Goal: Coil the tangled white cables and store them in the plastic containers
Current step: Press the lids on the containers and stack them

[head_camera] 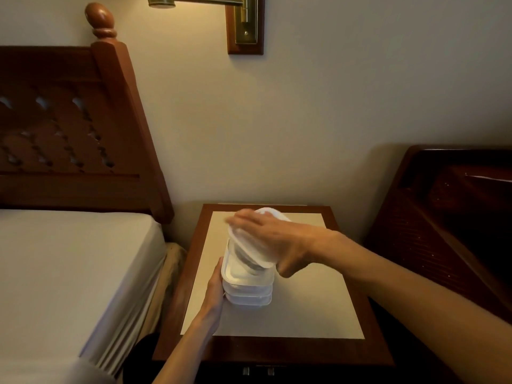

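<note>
Left hand (214,289) grips container stack (246,291) at its 9 o'clock side; right hand (273,239) grips tilted lid (250,238) on top.

I count three stacked plastic containers (247,289), one lifted lid (250,239), one bench (277,347), one bed (69,259).

A wooden nightstand (357,353) with a pale inlaid top is set against a cream wall (332,92). To its left, a bed with a white sheet (69,259) and a carved wooden headboard (61,139) is seen. A brass wall lamp (243,20) is mounted above. Dark wooden furniture (448,206) is placed at right.
</note>
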